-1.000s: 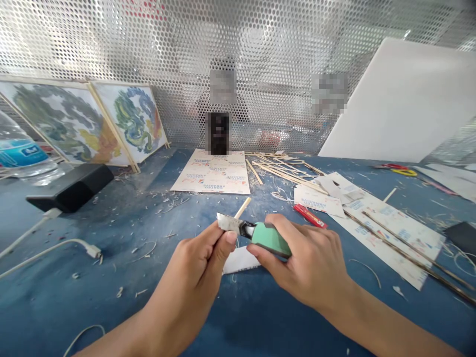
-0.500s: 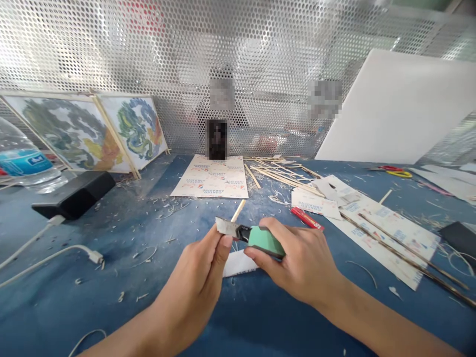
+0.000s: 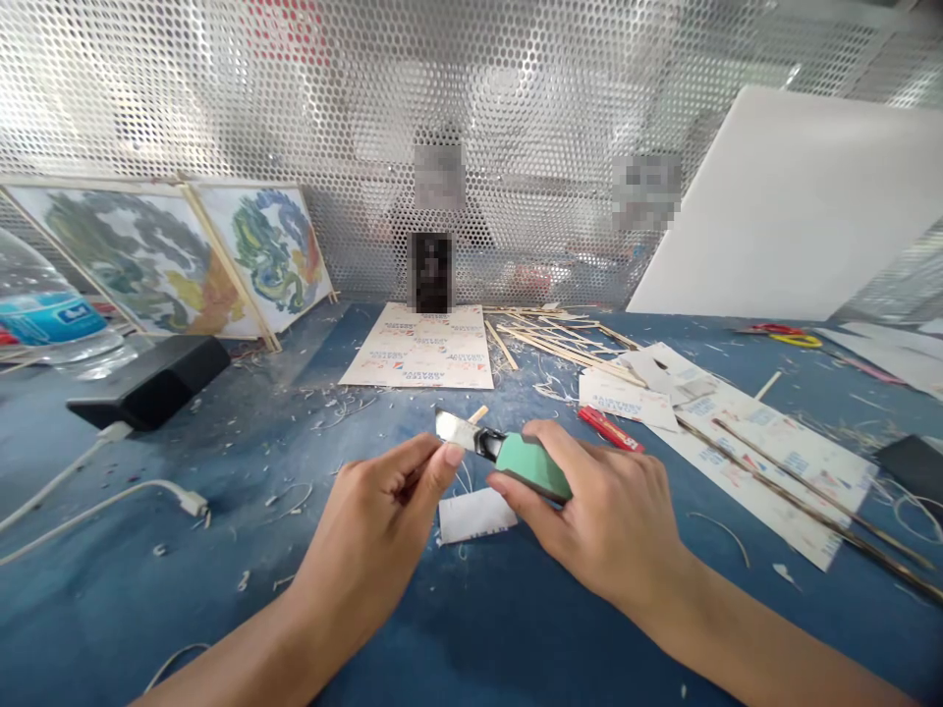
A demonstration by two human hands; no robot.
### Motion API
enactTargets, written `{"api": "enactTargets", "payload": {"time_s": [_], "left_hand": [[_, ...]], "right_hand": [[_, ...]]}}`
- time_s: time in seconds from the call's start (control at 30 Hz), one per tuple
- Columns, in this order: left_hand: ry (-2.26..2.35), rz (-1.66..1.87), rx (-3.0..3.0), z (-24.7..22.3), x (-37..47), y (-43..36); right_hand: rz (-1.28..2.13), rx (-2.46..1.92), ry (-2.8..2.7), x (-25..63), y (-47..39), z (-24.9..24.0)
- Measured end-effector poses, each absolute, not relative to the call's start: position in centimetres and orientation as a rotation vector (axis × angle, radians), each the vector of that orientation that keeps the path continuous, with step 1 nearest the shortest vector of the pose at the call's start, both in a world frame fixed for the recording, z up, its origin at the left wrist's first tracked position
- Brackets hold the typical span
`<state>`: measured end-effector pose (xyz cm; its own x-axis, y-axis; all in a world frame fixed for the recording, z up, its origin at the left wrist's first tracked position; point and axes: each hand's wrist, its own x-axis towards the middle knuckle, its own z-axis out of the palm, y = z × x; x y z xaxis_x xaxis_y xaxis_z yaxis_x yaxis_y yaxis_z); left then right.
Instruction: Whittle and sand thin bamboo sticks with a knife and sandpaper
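Item, left hand (image 3: 383, 501): we are pinching a thin wooden strip (image 3: 478, 414) between thumb and forefinger, its pale far end showing beyond the blade, the rest hiding behind blade and fingers. Item, right hand (image 3: 600, 506): we are grasping a utility knife by its green handle (image 3: 530, 466), fingers wrapping over the top and thumb pressing along the near side. Its metal blade (image 3: 455, 429) is pointing left, crossing the strip and lying against the left thumb tip — both hands are working above the middle of the blue tabletop (image 3: 457, 628).

Below the knife, a white paper slip (image 3: 477, 515) is lying between the hands. Beyond, a sheet printed "COATED ABRASIVE" (image 3: 419, 344) is lying flat; to its right, loose wooden strips (image 3: 567, 339) are forming a heap. Right of the knife we are listing a small red oblong item (image 3: 610, 429), near a larger printed sheet (image 3: 781, 471) with dark thin sticks lying across it. Farther right, red-and-yellow scissors (image 3: 785, 332) are resting below a leaning white board (image 3: 796, 206).

At left: a water bottle (image 3: 55, 319), a black device (image 3: 151, 381) — a white cable plugging into it — and two painted panels (image 3: 272, 250) standing before a perforated metal screen (image 3: 354, 147).
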<state>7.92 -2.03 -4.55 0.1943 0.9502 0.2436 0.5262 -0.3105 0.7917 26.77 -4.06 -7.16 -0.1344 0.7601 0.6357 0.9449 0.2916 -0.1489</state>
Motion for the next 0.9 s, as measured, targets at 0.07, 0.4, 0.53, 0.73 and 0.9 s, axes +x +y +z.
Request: {"api": "enactTargets", "payload": {"time_s": [0.07, 0.4, 0.53, 0.73, 0.9], "left_hand": [[1.356, 0.957, 1.937, -4.8, 7.6, -2.3], [1.161, 0.792, 1.941, -5.7, 6.7, -3.0], [1.232, 0.847, 1.901, -5.8, 6.9, -2.9], [1.321, 0.869, 1.835, -5.7, 7.0, -2.3], [1.42, 0.857, 1.873, -5.8, 6.7, -2.2]], "right_hand": [[-0.348, -1.504, -1.955, 26.8, -4.0, -7.2], [-0.226, -1.425, -1.995, 26.9, -3.8, -7.2], [-0.29, -1.429, -1.973, 26.9, -3.9, -7.2], [-0.34, -1.499, -1.948, 26.9, -4.0, -7.2], [-0.324, -1.515, -1.948, 26.9, -4.0, -7.2]]}}
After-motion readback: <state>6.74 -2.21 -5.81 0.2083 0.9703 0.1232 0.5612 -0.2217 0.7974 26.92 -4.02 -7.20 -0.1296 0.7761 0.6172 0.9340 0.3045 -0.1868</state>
